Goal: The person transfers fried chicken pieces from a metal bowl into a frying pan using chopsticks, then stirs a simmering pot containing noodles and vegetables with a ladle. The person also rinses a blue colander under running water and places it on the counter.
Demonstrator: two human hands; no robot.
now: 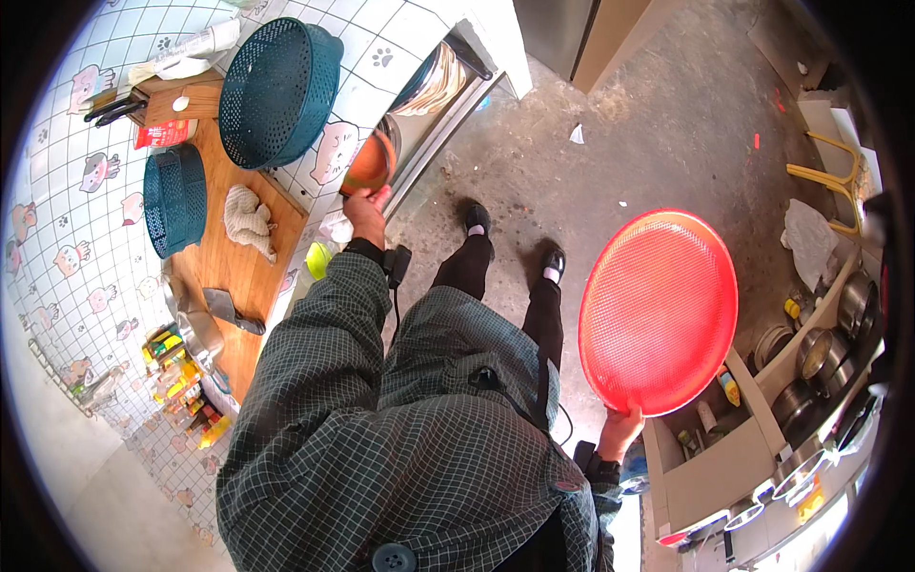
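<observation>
On the right, my right hand (621, 431) is closed on the near rim of a large, round, red plastic basket (658, 315) with a fine mesh pattern. The basket is held out over the floor. My left hand (367, 214) is at the near side of an orange bowl (370, 164), its fingers curled against the edge; the bowl sits partly inside an open cabinet below the counter. Stacked plates (434, 86) stand farther inside that cabinet.
Two green perforated baskets (276, 95) (175, 200), a cleaver (232, 311), a beige cloth (250, 221) and a knife block (143, 100) lie along the left counter. At right, shelves hold several pots (824, 355); a yellow stool (839, 176) stands behind.
</observation>
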